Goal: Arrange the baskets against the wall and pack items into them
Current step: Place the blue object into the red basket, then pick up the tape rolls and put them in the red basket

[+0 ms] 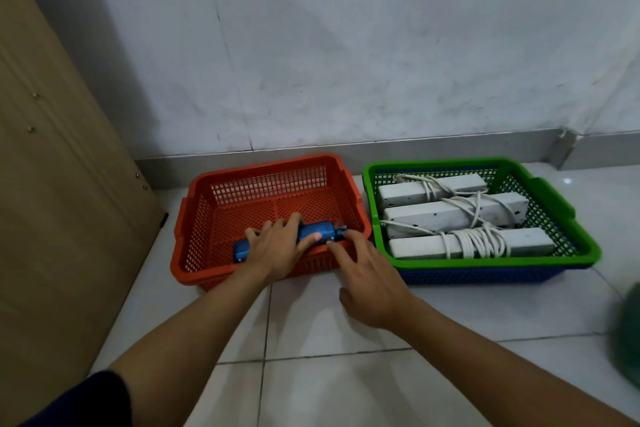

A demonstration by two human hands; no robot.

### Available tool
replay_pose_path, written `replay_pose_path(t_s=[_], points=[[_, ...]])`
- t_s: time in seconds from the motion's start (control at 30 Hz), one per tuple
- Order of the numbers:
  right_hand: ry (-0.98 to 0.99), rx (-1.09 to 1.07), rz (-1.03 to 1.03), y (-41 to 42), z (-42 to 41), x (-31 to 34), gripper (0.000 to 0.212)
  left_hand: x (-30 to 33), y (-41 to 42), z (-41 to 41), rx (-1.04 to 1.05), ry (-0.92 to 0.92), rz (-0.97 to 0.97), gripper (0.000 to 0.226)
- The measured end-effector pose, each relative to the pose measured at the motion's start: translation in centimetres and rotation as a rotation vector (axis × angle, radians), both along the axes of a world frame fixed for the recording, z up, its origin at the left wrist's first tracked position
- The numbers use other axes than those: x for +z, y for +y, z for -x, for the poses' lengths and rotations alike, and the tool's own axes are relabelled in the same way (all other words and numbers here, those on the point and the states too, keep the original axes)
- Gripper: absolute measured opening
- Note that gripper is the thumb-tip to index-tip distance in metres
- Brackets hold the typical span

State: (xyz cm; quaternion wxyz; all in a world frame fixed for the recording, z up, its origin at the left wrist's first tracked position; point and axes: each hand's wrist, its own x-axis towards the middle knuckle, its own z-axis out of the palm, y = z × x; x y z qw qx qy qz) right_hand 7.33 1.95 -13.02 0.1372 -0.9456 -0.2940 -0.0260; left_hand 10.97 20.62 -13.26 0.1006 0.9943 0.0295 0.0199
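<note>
White floor tiles (311, 329) carry the orange basket (194, 215), where the left hand (277, 246) wraps the middle of a blue device (313, 232), seemingly rigid, smooth and light, while the right hand's (370, 288) loosely spread, empty fingers (346, 246) touch its end.

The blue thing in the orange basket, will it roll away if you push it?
Probably a little: the blue device looks rounded and smooth. The orange basket walls should stop it. It looks stiff, keeping its shape under the left hand.
</note>
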Motion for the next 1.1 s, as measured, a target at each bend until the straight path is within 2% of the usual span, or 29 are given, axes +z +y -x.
replay_pose_path(t_s=[0.17, 0.3, 0.43, 0.53, 0.63, 0.73, 0.8, 0.93, 1.03, 1.1], points=[[0.014, 0.033, -0.060, -2.4, 2.0, 0.9, 0.064, 0.2, -0.1, -0.7, -0.064, 0.014, 0.003, 0.041], [0.021, 0.038, 0.007, -6.0, 3.8, 1.8, 0.064, 0.1, -1.2, -1.1, -0.037, 0.071, 0.034, 0.055], [0.058, 0.000, 0.087, -10.2, 5.5, 3.1, 0.061, 0.9, -3.9, -0.4, -0.108, 0.021, -0.009, 0.060], [0.080, -0.063, 0.113, -13.8, 7.1, 4.3, 0.061, 3.1, -8.9, 1.5, -0.315, -0.230, 0.012, 0.046], [0.093, -0.153, 0.122, -17.8, 9.2, 5.3, 0.060, 5.3, -16.1, 5.7, -0.716, -0.349, 0.177, 0.030], [0.142, -0.234, 0.180, -22.1, 12.0, 6.0, 0.060, 6.5, -23.1, 9.8, -1.087, -0.302, 0.177, 0.023], [0.180, -0.310, 0.215, -25.6, 14.7, 6.5, 0.060, 6.9, -27.9, 11.9, -1.208, -0.248, 0.259, 0.023], [0.209, -0.586, 0.193, -33.5, 21.7, 7.4, 0.061, 6.6, -37.1, 15.7, -1.269, -0.154, 0.484, 0.018], [0.302, -0.899, 0.158, -38.7, 27.5, 7.2, 0.060, 5.0, -43.2, 19.0, -1.289, 0.015, 0.614, 0.014], [0.378, -1.096, 0.140, -41.3, 31.2, 6.4, 0.061, 3.5, -46.7, 21.5, -1.336, 0.142, 0.632, 0.015]])
